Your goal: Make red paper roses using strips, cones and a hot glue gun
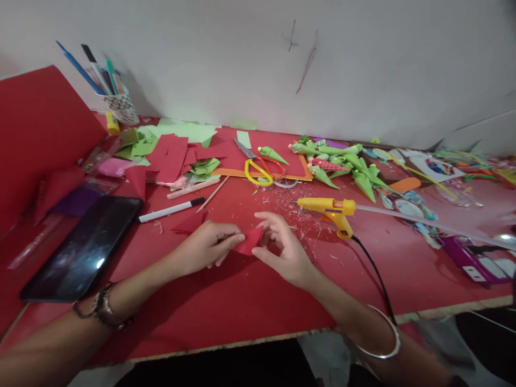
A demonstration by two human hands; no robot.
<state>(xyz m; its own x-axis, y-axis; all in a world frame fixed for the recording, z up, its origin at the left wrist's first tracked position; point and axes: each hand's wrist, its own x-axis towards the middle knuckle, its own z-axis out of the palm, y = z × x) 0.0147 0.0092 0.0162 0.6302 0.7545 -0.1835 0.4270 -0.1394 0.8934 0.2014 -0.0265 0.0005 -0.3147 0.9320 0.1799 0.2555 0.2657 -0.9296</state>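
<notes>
red paper piece pinched between left hand and right hand.

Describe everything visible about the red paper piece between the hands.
The red paper piece is small, plain and roughly triangular, thin like craft paper, possibly folded. It is held low over the red table, near the front middle. The left hand pinches its left corner, and the right hand holds its right side between thumb and forefinger. Its underside is hidden.
</notes>
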